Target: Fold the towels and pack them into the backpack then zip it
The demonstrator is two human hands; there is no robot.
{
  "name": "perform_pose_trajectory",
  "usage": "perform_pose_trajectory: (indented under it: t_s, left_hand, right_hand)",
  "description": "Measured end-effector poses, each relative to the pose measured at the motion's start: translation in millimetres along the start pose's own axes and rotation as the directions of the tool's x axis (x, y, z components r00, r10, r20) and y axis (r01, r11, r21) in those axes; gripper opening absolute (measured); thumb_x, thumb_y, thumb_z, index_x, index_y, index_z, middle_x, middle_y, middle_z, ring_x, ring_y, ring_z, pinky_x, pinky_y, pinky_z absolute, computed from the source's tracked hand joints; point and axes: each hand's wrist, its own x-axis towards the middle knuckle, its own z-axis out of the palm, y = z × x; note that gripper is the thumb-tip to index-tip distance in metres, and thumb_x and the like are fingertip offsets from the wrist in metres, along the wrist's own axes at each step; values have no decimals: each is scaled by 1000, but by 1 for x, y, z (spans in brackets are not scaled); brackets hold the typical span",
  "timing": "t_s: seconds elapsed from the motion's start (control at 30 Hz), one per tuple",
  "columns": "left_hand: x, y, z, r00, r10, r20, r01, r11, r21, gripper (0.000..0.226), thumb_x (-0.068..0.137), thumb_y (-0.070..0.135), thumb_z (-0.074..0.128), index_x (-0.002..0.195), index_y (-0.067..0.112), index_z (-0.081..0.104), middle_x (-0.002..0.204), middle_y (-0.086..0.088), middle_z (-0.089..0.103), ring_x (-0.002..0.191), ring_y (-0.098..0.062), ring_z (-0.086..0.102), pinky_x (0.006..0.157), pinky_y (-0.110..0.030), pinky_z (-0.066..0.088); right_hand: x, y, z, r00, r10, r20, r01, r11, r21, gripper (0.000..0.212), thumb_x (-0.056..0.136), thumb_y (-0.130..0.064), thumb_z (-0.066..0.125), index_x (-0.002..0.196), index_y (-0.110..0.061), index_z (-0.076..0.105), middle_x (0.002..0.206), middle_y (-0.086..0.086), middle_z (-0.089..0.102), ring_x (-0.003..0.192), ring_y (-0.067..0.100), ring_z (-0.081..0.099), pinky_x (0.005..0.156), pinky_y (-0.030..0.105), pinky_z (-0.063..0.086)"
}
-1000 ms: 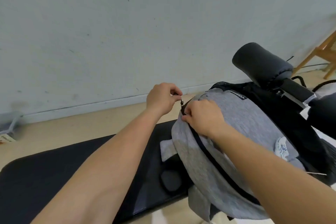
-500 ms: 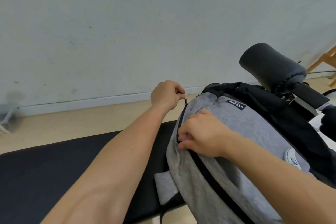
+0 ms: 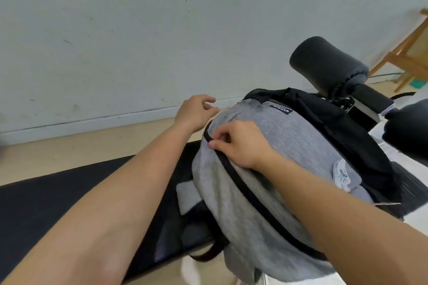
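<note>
While the right hand (image 3: 240, 143) rests on the grey backpack (image 3: 266, 169), its thumb and bent fingers pinch the fabric at the black zipper (image 3: 245, 192), which runs closed down the bulging front. The left hand (image 3: 195, 113) hangs just beside the bag's top left curve, fingers loosely spread, holding nothing. The backpack lies across the right edge of a black mat (image 3: 58, 196) on the floor, a black padded roll (image 3: 326, 65) behind it.

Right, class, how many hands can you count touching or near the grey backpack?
2. The left hand hangs open just beyond the top of the backpack; whether it touches is unclear. The right hand rests on the grey fabric, fingers pinched beside the black zip line.
</note>
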Motion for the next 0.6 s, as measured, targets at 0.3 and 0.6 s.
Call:
perform_pose_trajectory:
  t_s: [0.3,0.6]
  left_hand:
    - [-70,1,-16,989,61,137,-46,993,-108,4,82,51,70,86,52,71,95,22,73,95,3,66,88,-31,54]
    - [-90,25,-24,979,26,202,-50,992,114,28,84,41,72,111,31,72,109,10,73,106,-11,67,97,-36,51]
  right_hand:
    - [37,32,-17,977,192,-89,-195,981,-22,18,85,-47,64,77,-30,64,72,-10,65,78,17,63,80,39,51]
    - [-31,40,-56,981,170,-95,-180,978,-106,39,93,-43,52,127,-28,61,128,0,64,119,24,56,95,41,49]
